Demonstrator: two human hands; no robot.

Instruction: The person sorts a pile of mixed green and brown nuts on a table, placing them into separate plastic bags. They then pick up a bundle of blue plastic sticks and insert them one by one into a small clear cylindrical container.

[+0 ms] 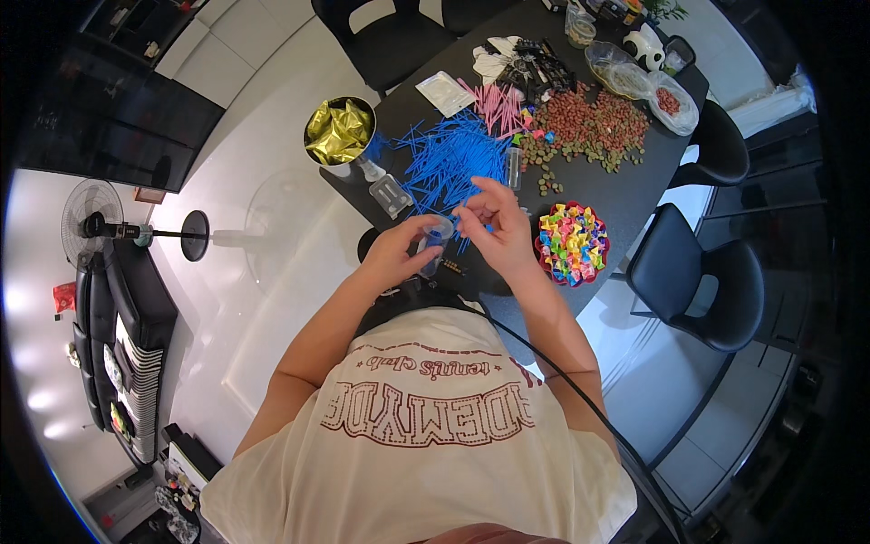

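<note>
My left hand (396, 253) holds a small clear plastic container (435, 239), tilted, with something blue inside. My right hand (495, 228) is just right of its mouth, thumb and forefinger pinched together; a bit of blue shows by the fingertips, but whether they hold a stick is too small to tell. Beyond both hands a loose heap of thin blue sticks (455, 160) lies on the dark table (659, 163). Pink sticks (501, 109) lie behind it. A clear tube (513, 168) rests at the heap's right edge, and a clear plastic case (390, 196) at its left.
A tin with gold foil (340, 131) stands at the table's left edge. A red bowl of colorful folded-paper stars (573, 243) is at right. Red and green pellets (591, 122), a white packet (445, 94) and clear bags (618, 69) lie farther back. A black cable (564, 374) crosses my right forearm.
</note>
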